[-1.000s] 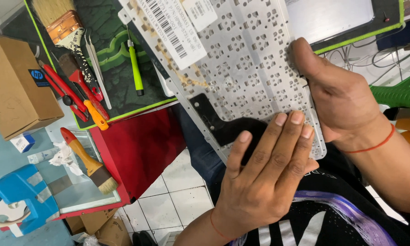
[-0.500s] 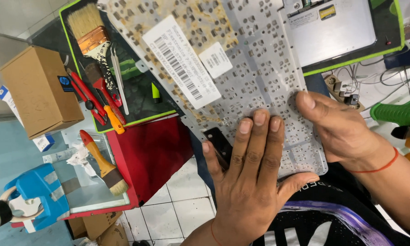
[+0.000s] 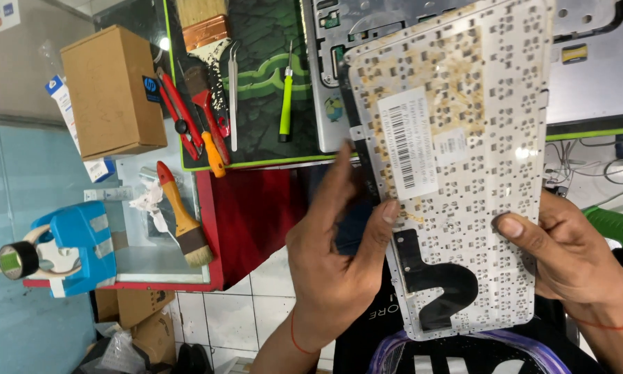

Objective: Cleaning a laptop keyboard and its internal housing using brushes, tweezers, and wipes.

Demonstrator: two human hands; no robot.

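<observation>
Both hands pinch the keyboard backplate (image 3: 457, 173): left hand (image 3: 336, 263), right hand (image 3: 567, 256). Your loose edge grip risks creasing its black ribbon cable (image 3: 436, 284).

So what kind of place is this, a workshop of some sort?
Most likely a small laptop repair bench. A removed keyboard is held back-side up over an opened laptop shell, with tweezers, a green-handled screwdriver and brushes lying on the work mat.

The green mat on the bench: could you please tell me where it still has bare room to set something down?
The green mat is bare between the tweezers and the green-handled screwdriver, and narrowly between that and the laptop base. Its left edge is crowded by red-handled tools and a paintbrush. Both hands, left hand and right hand, hold the keyboard.
</observation>
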